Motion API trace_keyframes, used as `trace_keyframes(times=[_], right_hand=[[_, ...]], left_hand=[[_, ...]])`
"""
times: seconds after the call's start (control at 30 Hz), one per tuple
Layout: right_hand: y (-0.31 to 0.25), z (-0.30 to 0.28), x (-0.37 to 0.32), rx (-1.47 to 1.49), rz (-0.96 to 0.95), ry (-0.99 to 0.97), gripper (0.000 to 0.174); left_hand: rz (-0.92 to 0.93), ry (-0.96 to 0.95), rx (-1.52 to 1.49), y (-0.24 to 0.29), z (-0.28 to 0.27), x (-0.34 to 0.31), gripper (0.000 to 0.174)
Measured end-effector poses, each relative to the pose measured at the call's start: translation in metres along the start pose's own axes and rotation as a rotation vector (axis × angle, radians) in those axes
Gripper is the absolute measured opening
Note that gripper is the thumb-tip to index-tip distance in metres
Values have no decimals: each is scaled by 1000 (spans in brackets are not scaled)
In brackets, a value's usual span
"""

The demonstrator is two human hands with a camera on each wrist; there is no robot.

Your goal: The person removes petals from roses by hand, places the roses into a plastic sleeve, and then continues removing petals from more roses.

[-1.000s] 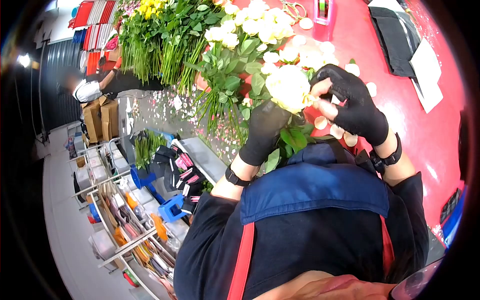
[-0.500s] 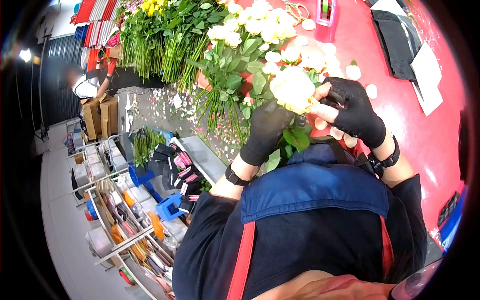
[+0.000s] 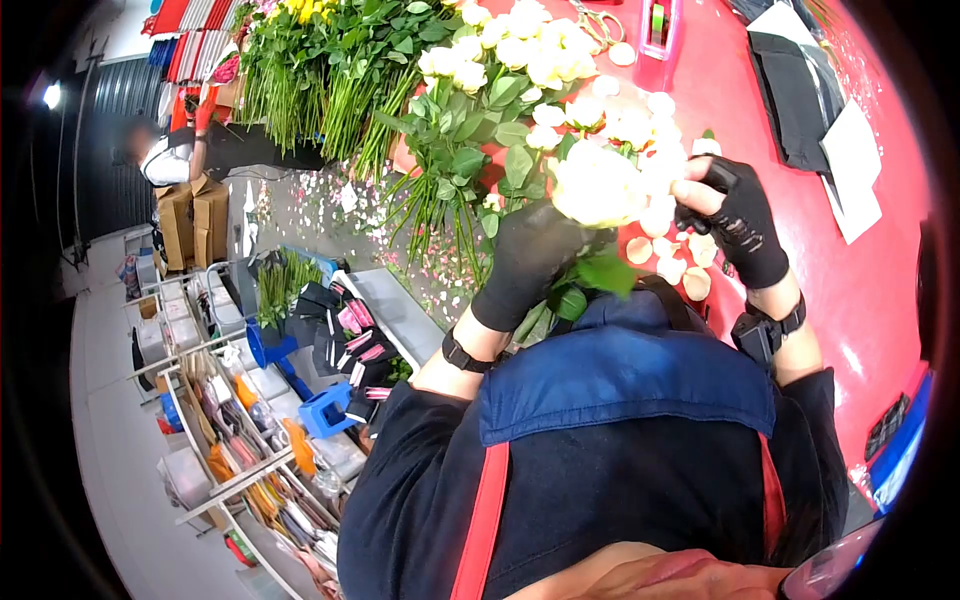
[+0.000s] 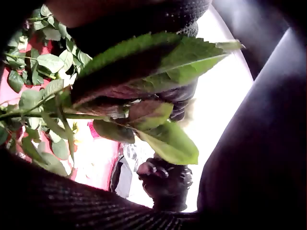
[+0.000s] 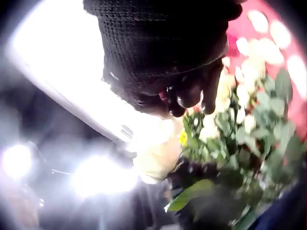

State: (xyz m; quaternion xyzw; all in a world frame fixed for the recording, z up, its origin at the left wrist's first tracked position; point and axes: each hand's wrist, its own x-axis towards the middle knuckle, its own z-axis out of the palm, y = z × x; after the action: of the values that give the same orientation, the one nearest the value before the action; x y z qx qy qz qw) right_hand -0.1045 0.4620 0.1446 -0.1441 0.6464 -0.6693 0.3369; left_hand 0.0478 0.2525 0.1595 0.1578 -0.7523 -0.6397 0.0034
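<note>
A large cream rose stands upright in the left hand, whose gloved fingers grip it just below the bloom. Green leaves stick out under that grip; in the left wrist view a big leaf covers much of the hand. To the right of the bloom is the right hand, in a black glove with bare fingertips, thumb and fingers bent together; whether a petal is between them cannot be told. In the right wrist view the right hand is just above the pale bloom.
Loose petals lie on the red table. Beyond are cream roses, green stems, scissors and a pink tape dispenser. Black wrapping lies at right. Another person is at far left.
The right hand has moved away from the bloom to the right. The rose and the left hand have shifted slightly, and more petals show on the table below the right hand.
</note>
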Motion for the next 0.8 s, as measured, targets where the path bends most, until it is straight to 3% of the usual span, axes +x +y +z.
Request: trace_keyframes(times=[0.07,0.1,0.13,0.17,0.23,0.27,0.3,0.43,0.53,0.73,0.8], right_hand=[[14,-17,5,-427,-272,136,20],[12,-23,4,-781,-388,209,18],[8,-24,2,-695,-340,211,16],[2,-23,-1,-609,-291,216,14],[-17,-1,-6,-437,-541,235,12],[-18,2,-7,-334,-524,178,12],[-20,5,-5,-374,-646,136,10],[-22,12,1,-293,-498,17,9],[-24,19,1,-330,-416,-7,10],[-15,19,-1,-373,-427,-104,13],[-9,22,3,-409,-590,-63,13]], left_hand=[[33,-4,100,-1,-3,2,27],[72,11,109,-6,-1,5,25],[110,24,118,-8,3,9,23],[32,35,31,-7,6,10,21],[-41,63,-51,-1,15,13,17],[-34,72,-44,-1,20,14,17],[-25,82,-36,0,23,16,16],[213,10,391,-10,21,18,17],[269,8,373,-14,21,18,18],[60,75,56,-3,24,17,20],[-37,74,-44,-13,23,18,22]])
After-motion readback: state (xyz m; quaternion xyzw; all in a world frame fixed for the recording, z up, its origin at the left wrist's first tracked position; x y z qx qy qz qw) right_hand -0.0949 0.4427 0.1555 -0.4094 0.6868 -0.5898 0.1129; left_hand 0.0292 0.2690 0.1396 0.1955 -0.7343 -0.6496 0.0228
